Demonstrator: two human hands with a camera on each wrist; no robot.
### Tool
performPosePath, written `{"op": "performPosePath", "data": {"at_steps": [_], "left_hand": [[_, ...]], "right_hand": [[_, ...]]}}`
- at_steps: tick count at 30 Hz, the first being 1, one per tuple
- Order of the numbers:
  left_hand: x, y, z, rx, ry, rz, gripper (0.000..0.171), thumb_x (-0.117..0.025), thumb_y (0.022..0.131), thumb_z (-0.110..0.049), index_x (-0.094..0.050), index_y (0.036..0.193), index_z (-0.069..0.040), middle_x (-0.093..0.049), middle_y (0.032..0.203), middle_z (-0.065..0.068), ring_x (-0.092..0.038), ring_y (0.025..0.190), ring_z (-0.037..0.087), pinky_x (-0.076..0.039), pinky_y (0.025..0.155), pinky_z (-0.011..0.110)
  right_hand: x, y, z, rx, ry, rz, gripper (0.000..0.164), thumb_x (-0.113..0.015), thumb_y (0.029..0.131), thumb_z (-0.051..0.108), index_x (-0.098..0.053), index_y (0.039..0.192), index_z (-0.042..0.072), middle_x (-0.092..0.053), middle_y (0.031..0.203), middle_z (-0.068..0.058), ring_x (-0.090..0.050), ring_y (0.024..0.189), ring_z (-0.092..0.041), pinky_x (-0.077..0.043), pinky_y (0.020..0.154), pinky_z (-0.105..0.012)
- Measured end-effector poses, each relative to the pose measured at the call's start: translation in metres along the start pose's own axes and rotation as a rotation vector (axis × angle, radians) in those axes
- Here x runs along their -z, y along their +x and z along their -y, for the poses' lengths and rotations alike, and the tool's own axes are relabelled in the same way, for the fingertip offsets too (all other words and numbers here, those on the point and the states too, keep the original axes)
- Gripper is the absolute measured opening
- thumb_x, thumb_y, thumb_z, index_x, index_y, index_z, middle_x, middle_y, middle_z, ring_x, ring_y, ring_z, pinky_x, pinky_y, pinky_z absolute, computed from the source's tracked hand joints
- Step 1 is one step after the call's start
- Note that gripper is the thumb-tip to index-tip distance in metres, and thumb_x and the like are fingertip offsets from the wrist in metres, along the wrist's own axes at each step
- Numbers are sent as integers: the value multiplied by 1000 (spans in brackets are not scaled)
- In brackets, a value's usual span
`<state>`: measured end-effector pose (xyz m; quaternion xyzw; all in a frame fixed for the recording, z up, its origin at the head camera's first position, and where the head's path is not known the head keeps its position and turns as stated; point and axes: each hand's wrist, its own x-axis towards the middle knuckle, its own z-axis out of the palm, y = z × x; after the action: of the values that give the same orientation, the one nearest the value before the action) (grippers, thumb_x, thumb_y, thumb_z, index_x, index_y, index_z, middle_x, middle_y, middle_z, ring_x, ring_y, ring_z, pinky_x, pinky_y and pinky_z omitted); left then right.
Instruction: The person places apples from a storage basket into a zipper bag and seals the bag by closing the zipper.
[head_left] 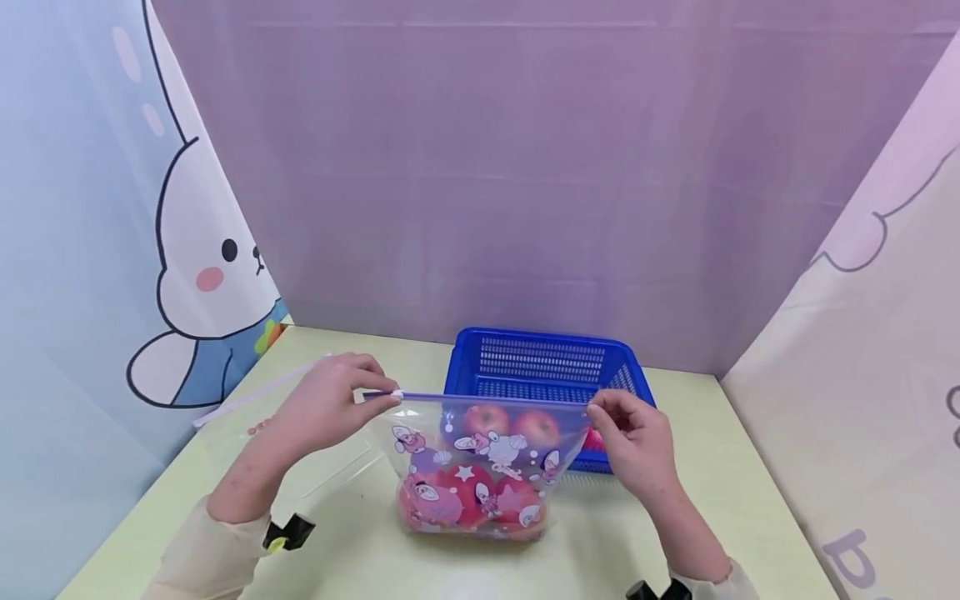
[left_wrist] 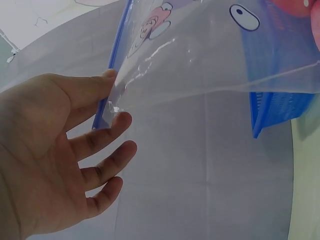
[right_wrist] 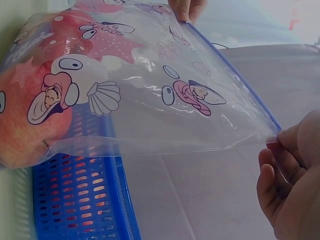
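Note:
A clear zip bag (head_left: pixel 498 458) printed with pink sea creatures stands upright on the table, with several red apples (head_left: pixel 465 492) in its lower part. Its blue zip strip (head_left: pixel 495 399) runs straight and taut along the top. My left hand (head_left: pixel 337 402) pinches the strip's left end, at the white slider (head_left: pixel 397 393). In the left wrist view, the thumb and index finger hold that corner while the other fingers (left_wrist: pixel 112 162) spread loosely. My right hand (head_left: pixel 637 437) pinches the opposite top corner between thumb and fingers, its other fingers curled in the right wrist view.
Right behind the bag stands a blue plastic basket (head_left: pixel 558 343) with red apples in its front part, partly seen through the bag. Another clear bag (head_left: pixel 300 467) with a pale pink strip lies flat on the left. A purple curtain (head_left: pixel 480 208) closes off the table's back.

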<state>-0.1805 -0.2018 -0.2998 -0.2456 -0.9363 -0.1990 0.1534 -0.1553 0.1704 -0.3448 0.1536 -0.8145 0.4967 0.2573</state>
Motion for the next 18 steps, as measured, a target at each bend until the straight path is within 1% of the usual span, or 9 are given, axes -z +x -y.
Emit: {"op": "performPosePath", "data": {"at_steps": [5, 10, 15, 18], "left_hand": [[5, -5, 6, 31, 3, 29, 20, -67, 76, -39, -69, 93, -29, -55, 82, -17, -50, 78, 7, -43, 65, 26], [8, -7, 11, 65, -22, 55, 22, -65, 76, -43, -69, 93, -30, -54, 84, -16, -50, 78, 6, -44, 64, 25], [12, -8, 13, 114, -101, 111, 23, -64, 77, -43, -68, 95, -29, -54, 88, -12, -54, 64, 6, -46, 53, 22], [14, -9, 13, 133, -155, 139, 22, -64, 77, -41, -68, 94, -28, -54, 89, -10, -55, 56, 7, -46, 46, 23]], "right_hand": [[-1, 1, 0, -9, -5, 5, 4, -61, 84, 18, -60, 87, 21, -56, 74, 5, -50, 63, -13, -45, 49, -23], [-1, 1, 1, -12, -13, 7, 5, -60, 84, 18, -59, 87, 22, -56, 73, 5, -50, 64, -13, -46, 49, -23], [0, 1, 2, -13, -15, 6, 5, -60, 85, 18, -59, 86, 22, -55, 73, 4, -51, 64, -13, -46, 49, -23], [0, 1, 1, -19, -10, 5, 6, -60, 84, 17, -59, 86, 22, -56, 73, 4, -51, 64, -14, -46, 49, -23]]}}
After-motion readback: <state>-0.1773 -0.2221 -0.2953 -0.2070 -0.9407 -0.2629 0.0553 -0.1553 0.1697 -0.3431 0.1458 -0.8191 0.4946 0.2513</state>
